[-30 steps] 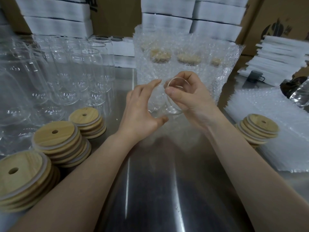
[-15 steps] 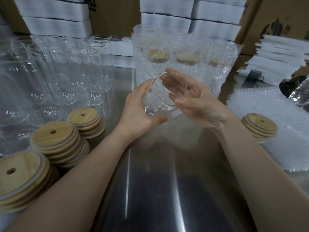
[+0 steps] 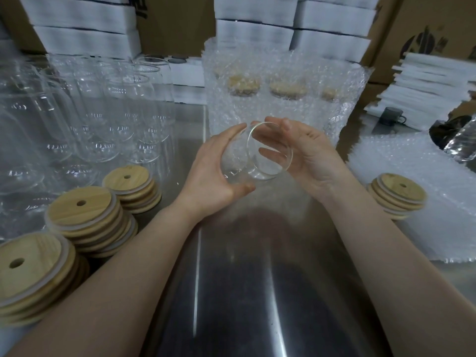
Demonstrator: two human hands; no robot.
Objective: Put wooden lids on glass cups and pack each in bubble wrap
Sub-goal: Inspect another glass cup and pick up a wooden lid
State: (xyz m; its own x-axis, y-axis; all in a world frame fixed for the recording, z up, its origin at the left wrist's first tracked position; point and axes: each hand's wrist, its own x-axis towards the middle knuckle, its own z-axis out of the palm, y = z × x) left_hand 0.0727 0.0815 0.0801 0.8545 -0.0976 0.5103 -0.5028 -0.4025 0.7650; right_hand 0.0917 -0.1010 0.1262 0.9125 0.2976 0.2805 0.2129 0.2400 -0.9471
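Note:
A clear glass cup (image 3: pixel 247 161) is held tilted on its side above the steel table, its open mouth turned toward me and to the right. My left hand (image 3: pixel 216 173) grips its body, thumb underneath and fingers over the top. My right hand (image 3: pixel 306 155) is at the rim with straight fingers lying across the mouth. Stacks of round wooden lids with a centre hole sit at left (image 3: pixel 85 215) and at right (image 3: pixel 398 195). Flat bubble wrap sheets (image 3: pixel 417 199) lie at right.
Several empty glass cups (image 3: pixel 85 119) stand at the left rear. A cluster of wrapped, lidded cups (image 3: pixel 280 94) stands behind my hands. White foam stacks (image 3: pixel 85 24) and cardboard boxes line the back. The steel table (image 3: pixel 244 292) stretches toward me.
The cup has swung from nearly upright to lying tilted, mouth now facing me. My right hand's fingers went from pinching the rim to straight across the mouth; my left hand closed round the body.

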